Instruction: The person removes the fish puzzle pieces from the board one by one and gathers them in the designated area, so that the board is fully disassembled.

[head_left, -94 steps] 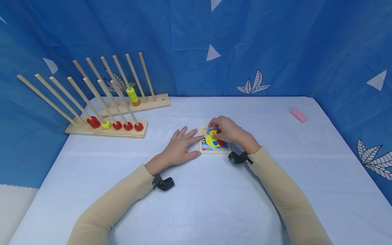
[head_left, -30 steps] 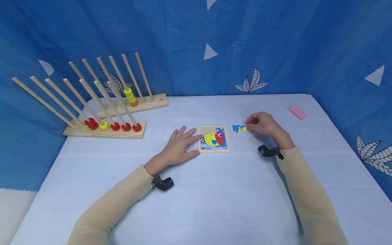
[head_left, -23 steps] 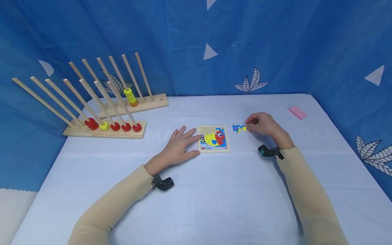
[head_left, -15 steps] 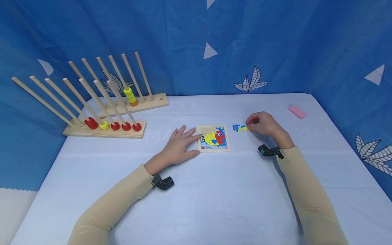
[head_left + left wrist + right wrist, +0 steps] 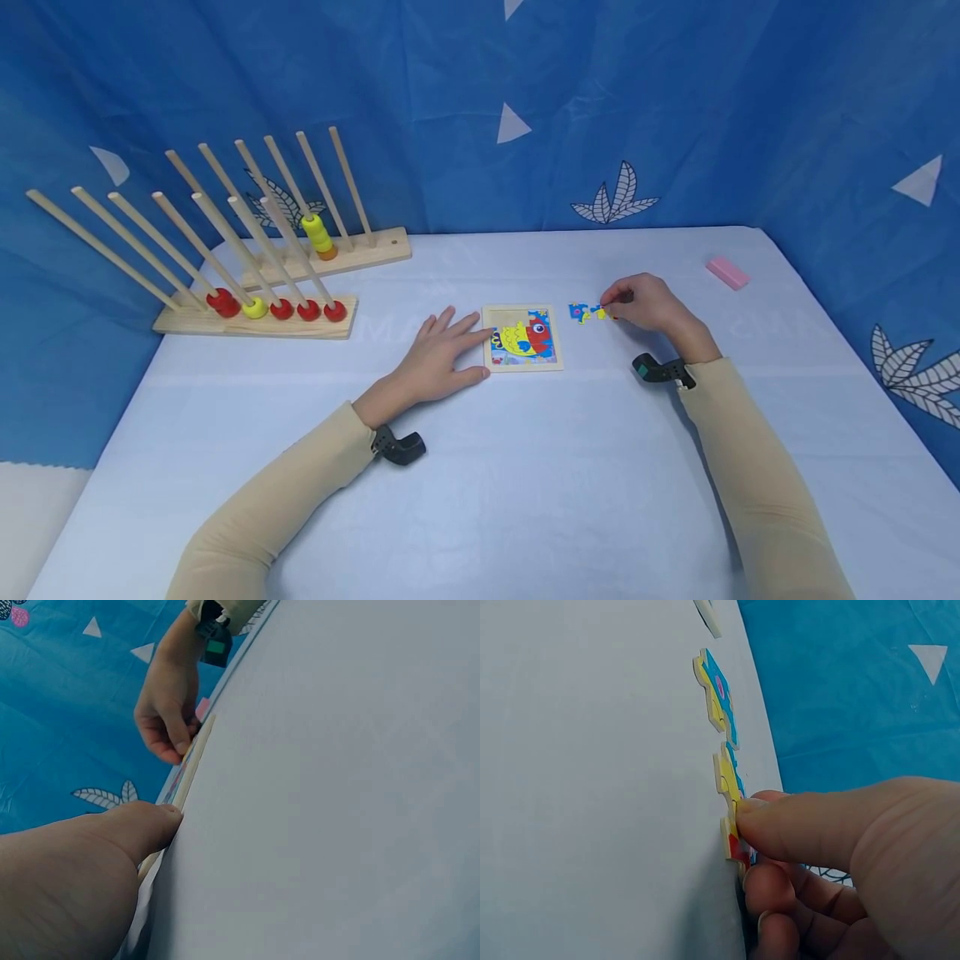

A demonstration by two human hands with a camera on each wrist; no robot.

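My left hand [image 5: 437, 358] rests palm down on the table with its fingers spread. Its index fingertip and thumb touch the left edge of a square wooden puzzle tray [image 5: 558, 342], whose assembled part pictures a yellow and red fish; bare wood shows at its upper left. To the right of the tray, my right hand [image 5: 648, 302] pinches a yellow, blue and red puzzle piece [image 5: 730, 838] between thumb and fingers, low at the table. The fingers hide part of it. Beside it lies a loose blue and yellow piece [image 5: 717, 690], a small gap away.
Two wooden peg racks stand at the back left: the front rack [image 5: 300, 327] carries red and yellow beads, and the rear rack [image 5: 375, 250] carries yellow and orange ones. A pink block [image 5: 727, 272] lies at the back right. Blue curtain [image 5: 450, 125] borders the table behind.
From over the tray, my right hand has moved right to the loose pieces. A thin gap has opened between the pinched piece and its neighbour. My left hand stays put.
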